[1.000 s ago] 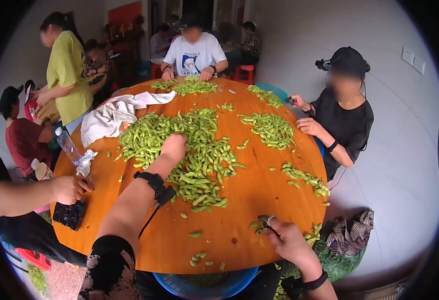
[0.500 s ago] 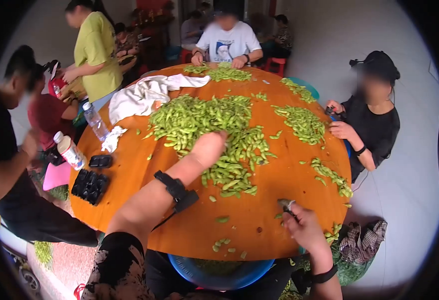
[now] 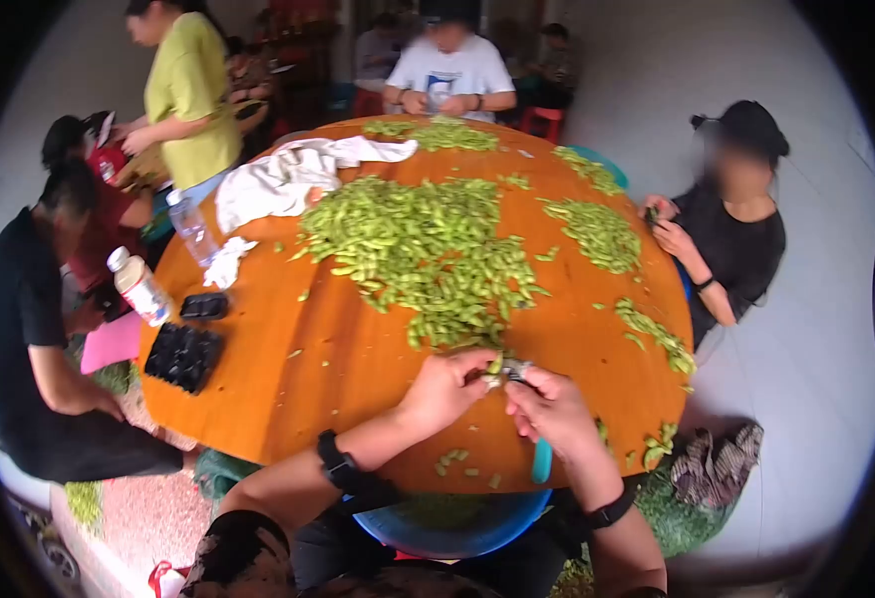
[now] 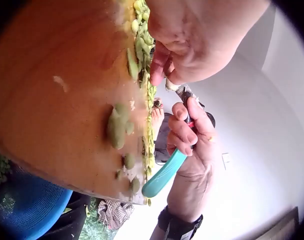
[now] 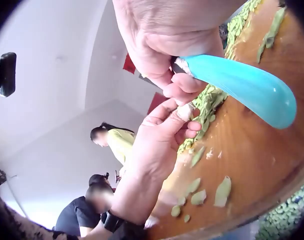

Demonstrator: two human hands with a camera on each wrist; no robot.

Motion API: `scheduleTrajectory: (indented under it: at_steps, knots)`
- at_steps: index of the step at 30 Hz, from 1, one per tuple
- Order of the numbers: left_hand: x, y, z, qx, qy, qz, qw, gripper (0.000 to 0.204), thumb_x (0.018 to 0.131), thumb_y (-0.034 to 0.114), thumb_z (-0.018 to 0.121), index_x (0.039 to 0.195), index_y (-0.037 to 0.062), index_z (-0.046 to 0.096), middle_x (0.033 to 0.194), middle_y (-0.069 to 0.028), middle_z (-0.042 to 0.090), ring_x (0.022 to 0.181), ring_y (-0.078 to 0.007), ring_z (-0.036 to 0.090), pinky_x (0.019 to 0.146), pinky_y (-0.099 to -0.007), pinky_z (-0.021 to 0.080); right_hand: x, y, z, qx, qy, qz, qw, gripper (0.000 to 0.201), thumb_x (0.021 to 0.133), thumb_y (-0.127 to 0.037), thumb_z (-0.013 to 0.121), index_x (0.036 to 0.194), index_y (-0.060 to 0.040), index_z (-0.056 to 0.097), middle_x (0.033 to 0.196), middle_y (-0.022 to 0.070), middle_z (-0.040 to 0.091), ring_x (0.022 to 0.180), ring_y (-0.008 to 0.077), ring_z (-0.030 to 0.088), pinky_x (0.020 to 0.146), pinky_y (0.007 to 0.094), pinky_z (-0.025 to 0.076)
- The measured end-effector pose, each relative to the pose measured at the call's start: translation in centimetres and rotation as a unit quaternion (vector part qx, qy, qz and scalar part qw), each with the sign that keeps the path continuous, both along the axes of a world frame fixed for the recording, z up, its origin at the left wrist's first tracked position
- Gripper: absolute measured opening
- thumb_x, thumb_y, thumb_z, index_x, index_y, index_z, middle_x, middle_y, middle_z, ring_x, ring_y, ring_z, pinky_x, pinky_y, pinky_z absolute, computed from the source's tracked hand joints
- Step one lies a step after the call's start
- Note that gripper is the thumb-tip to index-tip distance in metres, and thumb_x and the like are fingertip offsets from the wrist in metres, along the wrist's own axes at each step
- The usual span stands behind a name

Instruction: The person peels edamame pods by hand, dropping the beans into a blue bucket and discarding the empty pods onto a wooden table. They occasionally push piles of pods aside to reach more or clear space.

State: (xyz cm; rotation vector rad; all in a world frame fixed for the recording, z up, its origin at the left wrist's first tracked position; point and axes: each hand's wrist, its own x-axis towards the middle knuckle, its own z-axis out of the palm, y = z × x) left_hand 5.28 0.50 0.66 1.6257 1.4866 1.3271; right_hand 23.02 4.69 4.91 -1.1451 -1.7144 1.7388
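Over the near edge of the round table my two hands meet. My left hand [image 3: 444, 391] pinches a green soybean pod [image 3: 495, 364] between thumb and fingertips, with a whitish wrap [image 5: 186, 111] at the thumb. Close against it, my right hand [image 3: 554, 407] grips pruning shears with a teal handle [image 4: 164, 175] that sticks out below the palm. The metal head of the shears [image 3: 514, 370] lies right at the pod; fingers hide much of it. Beyond the hands spreads a large heap of pods [image 3: 408, 234].
Cut pieces [image 3: 452, 461] lie on the wooden table [image 3: 288, 399] by its near edge. A blue basin [image 3: 447, 538] is under that edge. Left are a black tray [image 3: 183, 357], bottles [image 3: 141, 289] and white cloth [image 3: 278, 179]. Other people sit around the table.
My left hand has drawn back from the heap with a pod and come to the shears. My right hand has moved left to meet it. The person at left has lowered an arm.
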Motion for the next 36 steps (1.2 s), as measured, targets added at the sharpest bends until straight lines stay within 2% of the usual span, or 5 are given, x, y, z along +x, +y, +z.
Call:
scheduleTrajectory:
  at_steps: [5,14,18,29,36]
  knots:
    - [0.6,0.3,-0.8,0.033,0.013,-0.031,0.999,0.036,0.079,-0.007,0.064,0.115,0.002,0.06,0.092,-0.0033,0.064,0.074,-0.007,0.059,0.065,-0.0222,0.051,0.4,-0.1,-0.9,-0.015,-0.005,-0.029,0.999,0.011,0.093,-0.015,0.057,0.098,-0.0057,0.061,0.068,-0.0008,0.056,0.048,0.005,0.049,0.04,0.0199,0.037]
    - [0.3,0.5,-2.4,-0.028,-0.187,-0.074,0.979,0.031,0.086,-0.011,0.052,0.115,0.0003,0.056,0.097,-0.0054,0.064,0.078,-0.0101,0.062,0.069,-0.0244,0.055,-0.8,0.0,-1.7,0.004,0.026,-0.035,0.999,0.013,0.093,-0.011,0.056,0.102,-0.0067,0.063,0.066,-0.0026,0.051,0.049,0.0027,0.042,0.041,0.02,0.032]
    - [0.1,0.4,-2.2,-0.013,-0.234,-0.107,0.966,0.032,0.087,-0.012,0.049,0.116,-0.0005,0.055,0.097,-0.0057,0.063,0.076,-0.0107,0.062,0.069,-0.0243,0.054,-0.4,0.5,-1.6,-0.123,0.113,-0.037,0.985,0.012,0.092,-0.012,0.058,0.103,-0.0084,0.062,0.068,-0.0027,0.051,0.047,0.0036,0.041,0.039,0.0192,0.028]
    - [-0.5,0.3,-0.9,-0.066,-0.203,-0.125,0.969,0.029,0.096,-0.002,0.039,0.12,0.0009,0.054,0.091,-0.0038,0.062,0.069,-0.009,0.059,0.065,-0.0244,0.052,0.3,1.6,-2.9,-0.211,0.184,0.001,0.96,0.011,0.091,-0.014,0.058,0.099,-0.0079,0.062,0.069,-0.0013,0.052,0.045,0.0055,0.041,0.037,0.0208,0.026]
    - [-1.0,1.1,-0.2,-0.175,-0.384,-0.119,0.899,0.025,0.097,0.008,0.044,0.117,-0.0003,0.056,0.09,-0.0065,0.064,0.066,-0.0116,0.06,0.063,-0.0254,0.05,-0.5,1.3,-1.8,-0.131,0.117,-0.046,0.983,0.011,0.091,-0.012,0.057,0.1,-0.0065,0.063,0.065,-0.0017,0.052,0.043,0.0048,0.041,0.036,0.0207,0.027]
